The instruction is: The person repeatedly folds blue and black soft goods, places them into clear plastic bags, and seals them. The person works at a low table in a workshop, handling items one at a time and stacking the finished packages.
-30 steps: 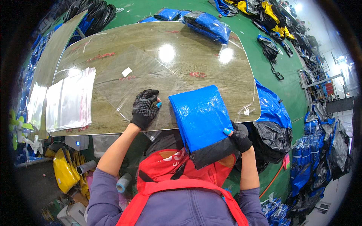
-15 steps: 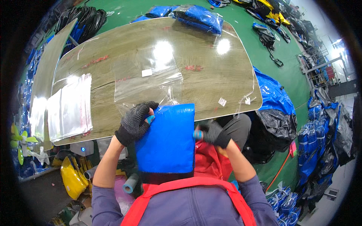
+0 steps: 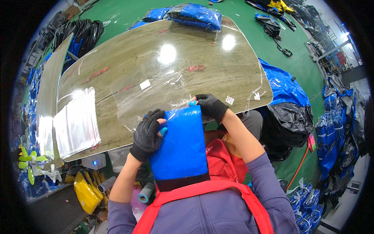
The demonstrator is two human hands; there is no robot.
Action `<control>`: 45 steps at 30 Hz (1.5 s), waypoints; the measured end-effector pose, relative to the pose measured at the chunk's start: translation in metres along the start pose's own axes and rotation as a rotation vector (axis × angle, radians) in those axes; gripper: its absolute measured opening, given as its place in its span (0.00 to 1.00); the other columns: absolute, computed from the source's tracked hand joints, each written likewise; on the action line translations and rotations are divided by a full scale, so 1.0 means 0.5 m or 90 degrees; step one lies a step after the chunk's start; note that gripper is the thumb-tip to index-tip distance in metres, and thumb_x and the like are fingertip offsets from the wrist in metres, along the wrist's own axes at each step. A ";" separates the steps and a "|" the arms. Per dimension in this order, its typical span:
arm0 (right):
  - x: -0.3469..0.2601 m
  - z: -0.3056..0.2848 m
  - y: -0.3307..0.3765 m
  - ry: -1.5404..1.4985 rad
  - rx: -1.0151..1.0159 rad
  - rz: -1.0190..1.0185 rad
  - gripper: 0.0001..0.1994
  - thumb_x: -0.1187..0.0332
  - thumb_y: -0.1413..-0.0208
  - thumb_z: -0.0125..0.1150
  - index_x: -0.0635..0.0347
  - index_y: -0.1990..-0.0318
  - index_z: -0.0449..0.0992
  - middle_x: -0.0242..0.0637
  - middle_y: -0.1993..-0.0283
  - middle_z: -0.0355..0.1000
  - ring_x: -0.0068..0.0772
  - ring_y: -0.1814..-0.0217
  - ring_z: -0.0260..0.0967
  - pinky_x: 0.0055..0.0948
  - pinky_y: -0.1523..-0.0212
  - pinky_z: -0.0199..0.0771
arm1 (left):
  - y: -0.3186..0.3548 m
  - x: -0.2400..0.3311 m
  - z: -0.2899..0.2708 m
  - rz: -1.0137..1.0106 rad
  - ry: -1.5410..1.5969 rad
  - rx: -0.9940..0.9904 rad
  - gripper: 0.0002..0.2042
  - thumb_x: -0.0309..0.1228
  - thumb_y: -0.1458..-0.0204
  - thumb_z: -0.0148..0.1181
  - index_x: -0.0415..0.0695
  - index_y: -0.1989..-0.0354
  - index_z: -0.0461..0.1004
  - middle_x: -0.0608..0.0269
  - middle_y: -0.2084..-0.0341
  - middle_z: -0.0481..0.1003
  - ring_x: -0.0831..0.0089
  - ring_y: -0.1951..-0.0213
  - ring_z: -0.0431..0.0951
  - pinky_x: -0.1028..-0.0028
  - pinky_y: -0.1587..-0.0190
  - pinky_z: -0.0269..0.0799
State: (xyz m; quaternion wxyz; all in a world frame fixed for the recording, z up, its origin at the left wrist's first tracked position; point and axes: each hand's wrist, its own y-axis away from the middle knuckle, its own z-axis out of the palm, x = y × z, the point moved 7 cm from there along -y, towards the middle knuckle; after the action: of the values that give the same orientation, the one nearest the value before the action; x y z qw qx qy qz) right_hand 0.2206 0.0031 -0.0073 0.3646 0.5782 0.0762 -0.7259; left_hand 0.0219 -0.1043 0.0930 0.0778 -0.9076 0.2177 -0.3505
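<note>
A flat, folded blue tarp bundle (image 3: 180, 146) with a black lower band lies against my front at the table's near edge. My left hand (image 3: 149, 134), in a dark dotted glove with bare fingertips and blue tape on the thumb, is closed on its upper left edge. Beyond the bundle a clear plastic bag (image 3: 134, 102) spreads over the wood-patterned table (image 3: 218, 74), its near edge reaching the bundle's top. At the bundle's upper right corner my right hand (image 3: 210, 106), gloved likewise, pinches the near rim of the bag. A small white label (image 3: 145, 84) lies on the bag.
A stack of clear bags (image 3: 78, 121) covers the table's left end. Packed blue bundles (image 3: 194, 16) sit at the far edge. Blue and black sheeting (image 3: 286, 113) is heaped on the right. A small green fan (image 3: 33, 163) stands at the lower left.
My right hand has moved up and left from the bundle's right side to its top right corner, onto the bag's edge. My left hand stays on the left edge; the whole view has shifted slightly.
</note>
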 end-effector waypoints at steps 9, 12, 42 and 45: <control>0.006 0.025 0.117 0.132 0.117 0.059 0.18 0.54 0.44 0.62 0.64 0.60 0.77 0.32 0.67 0.75 0.20 0.64 0.71 0.22 0.62 0.72 | 0.008 0.007 0.008 -0.014 -0.068 0.033 0.14 0.29 0.52 0.59 0.44 0.56 0.74 0.50 0.52 0.73 0.49 0.47 0.70 0.55 0.43 0.64; -0.007 0.021 0.134 0.262 0.238 -0.085 0.15 0.60 0.42 0.60 0.66 0.59 0.78 0.37 0.66 0.77 0.23 0.62 0.73 0.24 0.60 0.72 | 0.017 -0.002 -0.002 -0.021 -0.112 0.088 0.12 0.29 0.53 0.59 0.43 0.58 0.74 0.50 0.54 0.74 0.48 0.47 0.70 0.52 0.41 0.60; 0.076 0.148 0.265 -0.015 0.138 -0.031 0.38 0.51 0.52 0.68 0.69 0.40 0.63 0.47 0.44 0.69 0.38 0.46 0.69 0.36 0.46 0.70 | 0.184 -0.004 0.133 -0.533 0.669 -0.051 0.44 0.44 0.58 0.71 0.40 0.34 0.53 0.49 0.44 0.67 0.60 0.44 0.68 0.62 0.43 0.66; 0.164 0.132 0.336 -0.038 0.154 0.112 0.37 0.47 0.49 0.64 0.70 0.41 0.65 0.47 0.46 0.71 0.38 0.47 0.69 0.37 0.45 0.69 | 0.267 -0.005 0.167 -0.660 0.622 -0.112 0.46 0.46 0.57 0.71 0.40 0.33 0.51 0.49 0.41 0.64 0.60 0.40 0.64 0.63 0.40 0.61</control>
State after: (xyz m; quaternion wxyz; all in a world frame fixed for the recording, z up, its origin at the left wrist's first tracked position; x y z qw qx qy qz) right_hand 0.2670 -0.1897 -0.0074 0.3564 0.6008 -0.0735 -0.7118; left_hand 0.0307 -0.2235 -0.0097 -0.2788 -0.6365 -0.2042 -0.6896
